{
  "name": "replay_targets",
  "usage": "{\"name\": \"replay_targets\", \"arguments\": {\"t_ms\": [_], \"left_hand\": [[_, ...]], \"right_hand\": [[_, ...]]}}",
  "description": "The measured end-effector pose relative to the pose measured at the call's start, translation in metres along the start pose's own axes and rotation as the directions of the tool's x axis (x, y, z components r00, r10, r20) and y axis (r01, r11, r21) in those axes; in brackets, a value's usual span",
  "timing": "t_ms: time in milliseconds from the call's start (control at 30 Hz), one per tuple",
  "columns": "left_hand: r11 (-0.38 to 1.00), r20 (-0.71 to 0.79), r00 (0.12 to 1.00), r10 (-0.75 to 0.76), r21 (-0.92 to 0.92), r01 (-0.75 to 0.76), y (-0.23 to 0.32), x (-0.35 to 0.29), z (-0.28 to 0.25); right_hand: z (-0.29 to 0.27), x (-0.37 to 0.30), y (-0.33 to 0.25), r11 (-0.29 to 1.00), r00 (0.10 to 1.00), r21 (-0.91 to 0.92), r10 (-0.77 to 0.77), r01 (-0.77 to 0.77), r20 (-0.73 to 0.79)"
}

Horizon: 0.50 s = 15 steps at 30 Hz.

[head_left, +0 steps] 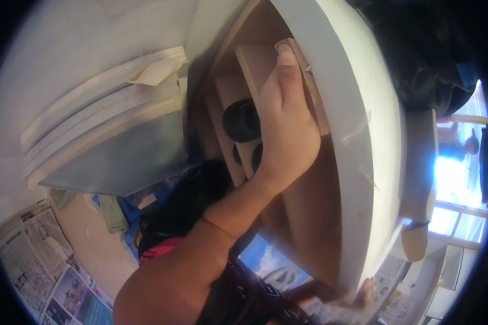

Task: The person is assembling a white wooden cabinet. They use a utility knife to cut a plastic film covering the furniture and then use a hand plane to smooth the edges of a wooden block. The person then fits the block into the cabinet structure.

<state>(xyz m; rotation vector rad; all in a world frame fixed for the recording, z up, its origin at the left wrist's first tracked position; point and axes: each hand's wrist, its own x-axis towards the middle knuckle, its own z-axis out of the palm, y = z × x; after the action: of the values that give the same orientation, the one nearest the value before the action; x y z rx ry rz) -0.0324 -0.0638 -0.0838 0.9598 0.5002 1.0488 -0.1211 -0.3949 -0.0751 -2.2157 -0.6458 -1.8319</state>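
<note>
A tilted wooden cabinet (371,124), white outside and bare brown inside, fills the right half of the head view. Across its open side reaches my left arm. My left hand (290,124) is closed on a wooden board (317,103) inside the cabinet's rim, with the thumb over the board's top end and the other fingers hidden. Behind the wrist are inner boards and a round black tube-like part (241,120); other dark round shapes show only partly. At the cabinet's bottom corner my right hand (367,291) grips the edge, small and partly covered.
To the left leans a stack of pale-edged panels (106,124) with a grey face and a torn paper flap (157,69). Newspapers (40,257) lie at lower left. A black bag-like item (423,59) is at upper right, above a bright window (461,168).
</note>
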Motion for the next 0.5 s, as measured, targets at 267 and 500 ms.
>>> {"name": "replay_targets", "arguments": {"t_ms": [267, 500], "left_hand": [[0.998, -0.082, 0.995, 0.062, 0.016, -0.061, -0.009, 0.018, 0.003], [0.957, -0.045, 0.987, -0.154, -0.257, 0.138, 0.002, 0.041, 0.003]], "right_hand": [[0.0, 0.001, 0.003, 1.0, 1.0, 0.008, 0.011, -0.011, 0.002], [0.002, 0.002, 0.004, 0.999, 0.999, 0.021, 0.033, -0.033, 0.006]]}}
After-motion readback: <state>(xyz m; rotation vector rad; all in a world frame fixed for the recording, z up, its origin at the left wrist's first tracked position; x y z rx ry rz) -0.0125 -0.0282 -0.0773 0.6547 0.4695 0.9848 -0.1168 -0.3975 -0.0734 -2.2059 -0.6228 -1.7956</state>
